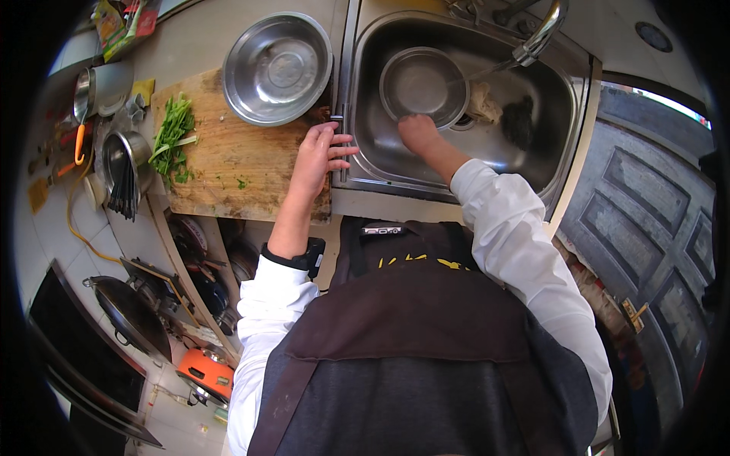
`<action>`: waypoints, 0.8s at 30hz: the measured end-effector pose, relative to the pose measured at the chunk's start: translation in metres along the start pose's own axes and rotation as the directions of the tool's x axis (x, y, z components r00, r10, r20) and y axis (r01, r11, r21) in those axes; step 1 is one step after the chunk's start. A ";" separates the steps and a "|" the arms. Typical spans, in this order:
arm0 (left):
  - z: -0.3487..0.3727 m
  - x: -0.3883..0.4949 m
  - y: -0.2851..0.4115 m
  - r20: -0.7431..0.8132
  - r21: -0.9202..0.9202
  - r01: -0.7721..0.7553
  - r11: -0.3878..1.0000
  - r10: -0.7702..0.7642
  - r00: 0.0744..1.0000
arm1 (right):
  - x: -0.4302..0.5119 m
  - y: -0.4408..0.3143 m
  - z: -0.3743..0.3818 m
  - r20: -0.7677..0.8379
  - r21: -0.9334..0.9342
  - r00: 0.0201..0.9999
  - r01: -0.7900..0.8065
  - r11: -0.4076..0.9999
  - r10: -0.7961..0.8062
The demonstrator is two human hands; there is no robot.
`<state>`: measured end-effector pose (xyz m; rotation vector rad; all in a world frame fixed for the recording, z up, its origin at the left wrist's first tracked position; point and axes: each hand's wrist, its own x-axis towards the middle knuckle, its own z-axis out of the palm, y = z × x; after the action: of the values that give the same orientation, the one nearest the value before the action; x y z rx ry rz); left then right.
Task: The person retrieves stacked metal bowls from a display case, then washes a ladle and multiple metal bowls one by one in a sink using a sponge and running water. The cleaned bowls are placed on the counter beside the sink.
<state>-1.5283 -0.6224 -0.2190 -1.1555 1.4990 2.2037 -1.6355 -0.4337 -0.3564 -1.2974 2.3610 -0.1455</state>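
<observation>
In the sink, my right hand [419,134] grips the near rim of a round metal bowl [425,85]; its fingertips are hidden. Water runs from the chrome faucet [527,52] towards the bowl's right side. My left hand [329,149] is held with its fingers apart, holding nothing, over the strip between the wooden cutting board [245,171] and the sink. A larger stainless steel bowl [278,68] rests on the board's far right part. Chopped leafy greens [174,137] lie at the board's left edge.
A pale crumpled thing [483,104] and a dark scouring pad or cloth [518,122] lie in the steel sink [547,154], right of the bowl. Left of the board stand a metal pot with dark utensils [124,182] and an orange-handled ladle [81,134]. A wok [131,313] is lower left.
</observation>
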 end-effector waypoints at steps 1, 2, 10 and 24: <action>0.001 0.000 0.000 0.004 0.014 0.003 1.000 -0.003 1.000 | -0.001 0.000 0.001 0.002 -0.026 1.000 -0.001 1.000 0.001; 0.002 0.001 -0.001 0.005 0.026 0.009 1.000 -0.009 1.000 | -0.001 0.001 0.003 0.005 -0.050 1.000 0.005 0.999 -0.004; 0.005 0.005 -0.011 -0.001 0.081 0.020 0.996 -0.020 1.000 | -0.007 -0.002 0.020 -0.047 -0.182 0.999 0.007 0.983 -0.016; 0.022 0.009 -0.017 0.032 0.186 0.007 0.983 -0.013 0.999 | -0.043 -0.005 -0.058 -0.349 0.039 0.918 -0.189 0.981 0.191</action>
<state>-1.5344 -0.5981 -0.2335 -1.0599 1.6404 2.0158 -1.6362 -0.4080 -0.2885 -1.1033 2.7707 -0.3491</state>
